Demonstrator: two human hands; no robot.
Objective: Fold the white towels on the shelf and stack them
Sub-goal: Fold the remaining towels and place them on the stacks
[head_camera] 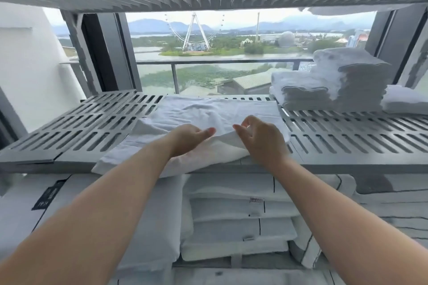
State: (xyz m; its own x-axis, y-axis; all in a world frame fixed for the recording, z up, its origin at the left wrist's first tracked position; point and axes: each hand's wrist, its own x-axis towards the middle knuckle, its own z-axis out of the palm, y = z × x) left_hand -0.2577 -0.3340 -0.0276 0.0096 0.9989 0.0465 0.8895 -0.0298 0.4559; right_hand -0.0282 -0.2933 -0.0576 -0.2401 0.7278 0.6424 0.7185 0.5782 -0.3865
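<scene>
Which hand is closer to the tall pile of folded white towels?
Right: the right hand is left of the folded white towel pile; the left hand, farther left.

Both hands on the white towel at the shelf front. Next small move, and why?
Probably lift the pinched edge and carry it toward the far edge, folding the crumpled white cloth towel in half. The left hand and right hand both pinch its raised near edge; the rest lies wrinkled on the grey slotted shelf, one corner hanging over the front.

One spread white towel (208, 106), two hands, left hand (187, 140), right hand (261, 141), two folded stacks far right, tall stack (354, 76), low stack (301, 95)
</scene>
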